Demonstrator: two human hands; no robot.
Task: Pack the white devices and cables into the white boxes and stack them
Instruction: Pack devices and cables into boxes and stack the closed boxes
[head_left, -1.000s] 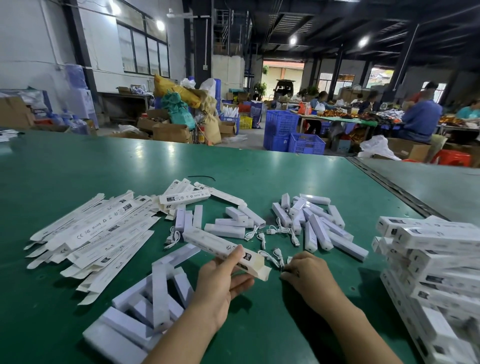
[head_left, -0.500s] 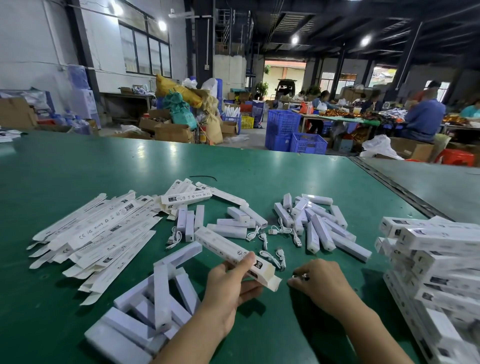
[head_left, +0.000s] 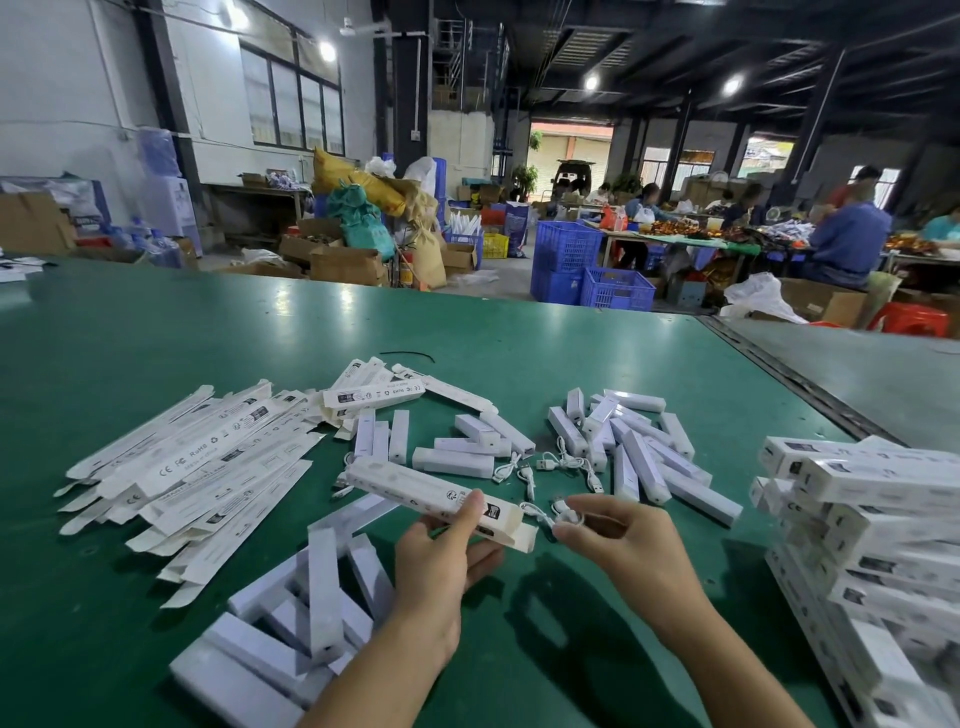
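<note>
The box, long and white, is held off the table in the left hand. The thumb lies on its top face and the fingers curl underneath, near the right end, where the end flap hangs open. The box lies slanted, its other end pointing away to the left. Just right of the open end, the right hand pinches a coiled white cable between thumb and fingertips. A loop of the cable reaches toward the box mouth; whether it touches cannot be told. Beyond the box, loose cables lie on the green table among white devices, which are scattered beyond and to the right of the box. Left of the box spreads a pile of flat boxes, flattened and overlapping. Nearer than the box and to its left, a near heap of white bars lies crisscrossed. Far right of the box, a stack of closed boxes rises at the table edge. Well beyond the box, past the table, stand blue crates, and people sit at other tables.
</note>
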